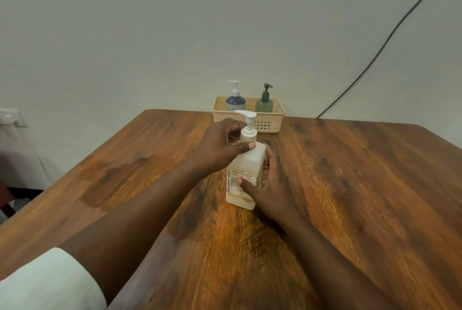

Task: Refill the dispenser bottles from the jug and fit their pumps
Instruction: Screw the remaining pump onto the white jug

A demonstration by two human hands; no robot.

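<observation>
- The white dispenser bottle (246, 174) stands upright on the counter (350, 184), in front of the beige basket (270, 123) that holds two other pump bottles.
- The left hand (220, 146) has its fingers (250, 145) curled around the collar of the white pump (247, 126), grasping it.
- The right hand (271, 184) wraps the body of the bottle and holds it steady.
- I judge the bottle to be rigid plastic, quite light because little liquid shows at the bottom, so it may tip or turn.
- The smooth sides can slip; hold the flat body firmly and twist only the ribbed collar, not the thin nozzle.
</observation>
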